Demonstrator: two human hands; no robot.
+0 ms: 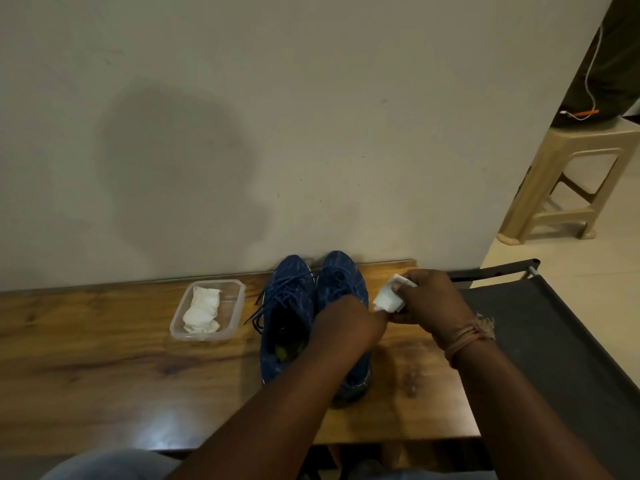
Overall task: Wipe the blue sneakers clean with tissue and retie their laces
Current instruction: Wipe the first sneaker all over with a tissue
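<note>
Right hand (429, 299) is gripping folded tissue (389, 299) at 3 o'clock of right sneaker (341, 282), toe pointing 12; left hand (346, 320) is resting on it, grip unclear.

- Wooden surface (104, 358), glossy, with a bright glare patch near its front edge.
- Pale wall (242, 116) right behind, bearing a dark round shadow.
- Beige plastic stool (575, 174) far right, on a light tiled floor (588, 271).
- White cable (594, 64) hanging above the stool.
- Dark fabric cot (540, 334) just right of the surface.
</note>
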